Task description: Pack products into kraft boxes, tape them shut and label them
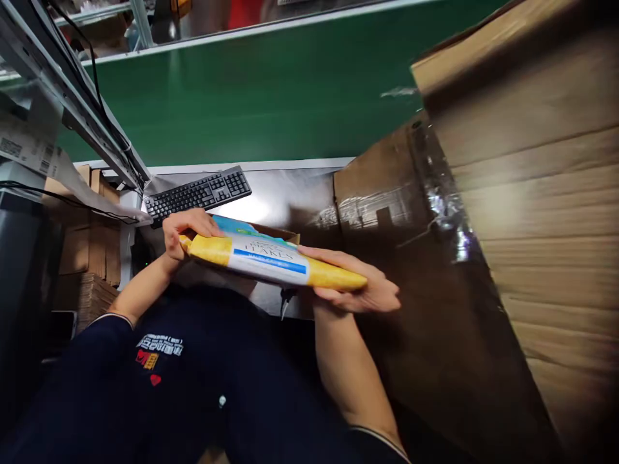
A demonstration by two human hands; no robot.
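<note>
- Yellow, white and blue plastic bag, centre: smallest print blurred.
- Brown cardboard piece behind it: mostly hidden.
- Ribbed brown cardboard, right: blurred, cut off.
- Dark boxy machine, far left: cut off.

Bench: a smooth, pale grey top, with a bright glare just right of the keyboard
Far edge: a white border, running along a green strip
Keyboard: black, lying slantwise near the far edge, its keys facing up
Cardboard edge: brown, mostly hidden; whether it rests on the bench cannot be told
</note>
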